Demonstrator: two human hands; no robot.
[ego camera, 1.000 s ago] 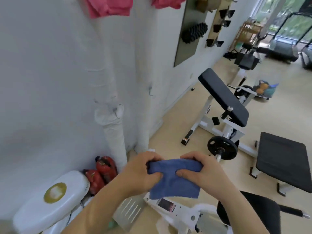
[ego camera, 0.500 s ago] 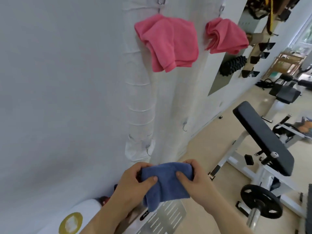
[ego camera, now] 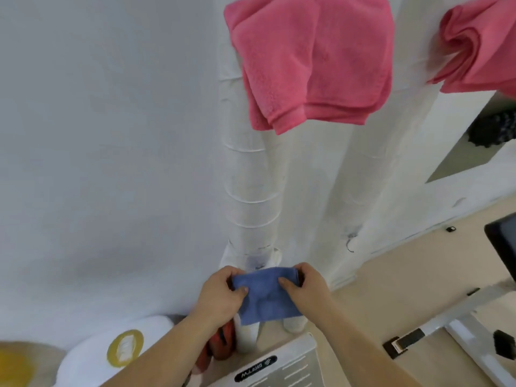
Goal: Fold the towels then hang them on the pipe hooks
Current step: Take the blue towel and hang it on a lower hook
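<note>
Low in the frame's centre, a folded blue towel (ego camera: 266,298) is pinched by the left hand (ego camera: 220,298) and right hand (ego camera: 304,289), below two hung pink towels (ego camera: 312,60).

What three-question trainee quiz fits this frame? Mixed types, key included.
1. Short answer: which hand grips the small blue terry towel: the left hand, the right hand, or both?
2. Multiple choice: how many pink terry towels hang high up by the white wrapped pipes? A one, B two, C three.
3. True or false: the small metal hook low on a pipe carries nothing.

Key: 1 both; 2 B; 3 true.
</note>
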